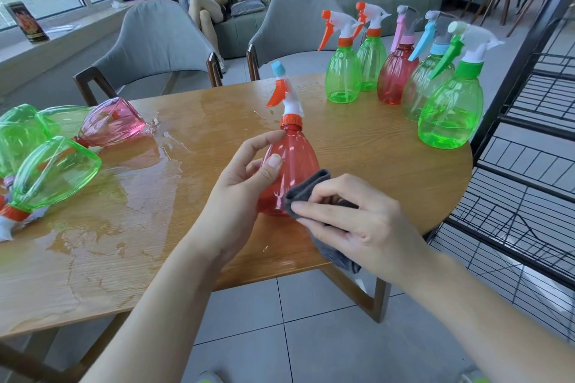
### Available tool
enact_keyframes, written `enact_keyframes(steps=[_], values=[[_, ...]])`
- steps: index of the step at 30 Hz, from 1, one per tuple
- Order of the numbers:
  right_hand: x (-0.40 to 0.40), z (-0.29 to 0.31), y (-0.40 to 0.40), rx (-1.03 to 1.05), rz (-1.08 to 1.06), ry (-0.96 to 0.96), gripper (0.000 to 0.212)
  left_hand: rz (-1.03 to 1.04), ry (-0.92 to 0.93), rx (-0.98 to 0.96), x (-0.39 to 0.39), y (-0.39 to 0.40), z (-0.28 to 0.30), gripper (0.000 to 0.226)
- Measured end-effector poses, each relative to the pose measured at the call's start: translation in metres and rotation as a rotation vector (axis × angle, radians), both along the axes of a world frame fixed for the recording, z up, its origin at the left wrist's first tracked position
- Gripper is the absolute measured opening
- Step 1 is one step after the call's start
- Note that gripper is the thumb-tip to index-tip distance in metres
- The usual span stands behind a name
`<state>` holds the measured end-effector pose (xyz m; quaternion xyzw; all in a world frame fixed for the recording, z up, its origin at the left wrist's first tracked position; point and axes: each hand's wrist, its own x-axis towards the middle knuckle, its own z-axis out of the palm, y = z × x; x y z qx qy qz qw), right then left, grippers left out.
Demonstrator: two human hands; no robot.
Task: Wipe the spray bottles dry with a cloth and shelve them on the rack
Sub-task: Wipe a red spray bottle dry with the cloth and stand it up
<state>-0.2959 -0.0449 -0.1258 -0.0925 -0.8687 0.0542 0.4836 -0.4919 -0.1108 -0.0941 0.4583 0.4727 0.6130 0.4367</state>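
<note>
While my left hand (249, 174) pinches the red bottle (289, 171) and my right hand (351, 218) presses the grey cloth (306, 193) against it, risk: wet plastic slipping, toppling onto the puddled table (357, 140).

Red spray bottle (291, 165): glossy see-through plastic, opaque orange collar. Cloth (303, 196): dark grey, matt, soft weave. Bench (357, 146): wood grain, smooth, wet sheen at left of frame. Rack (529, 140), right edge: black matt metal wire.
</note>
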Motion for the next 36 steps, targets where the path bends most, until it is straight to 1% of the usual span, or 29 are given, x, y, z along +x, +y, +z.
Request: enact_keyframes(steps=[5,10,14,18,23,26,32,36], values=[[0.002,-0.003,0.005,-0.087,-0.004,0.044,0.017,-0.036,-0.047,0.022,-0.003,-0.004,-0.001,0.038],[-0.007,0.008,0.005,-0.161,-0.072,0.147,0.018,-0.12,0.012,0.055,-0.007,-0.007,-0.002,0.04],[-0.008,0.023,0.012,-0.314,-0.15,0.223,0.018,-0.137,0.068,0.075,-0.01,-0.008,-0.004,0.04],[-0.009,0.024,0.012,-0.469,-0.144,0.267,0.018,-0.135,0.065,0.087,-0.008,-0.007,-0.005,0.039],[-0.01,0.007,-0.001,-0.396,-0.143,0.247,0.019,-0.112,0.043,0.076,-0.005,-0.006,-0.006,0.036],[-0.008,0.008,-0.001,-0.361,-0.157,0.242,0.02,-0.114,0.044,0.071,-0.004,-0.006,-0.004,0.035],[-0.01,0.016,0.003,-0.376,-0.181,0.247,0.02,-0.12,0.05,0.068,-0.002,-0.006,-0.005,0.037],[-0.007,0.004,-0.003,-0.285,-0.156,0.193,0.019,-0.074,0.035,0.074,0.002,-0.005,-0.006,0.036]])
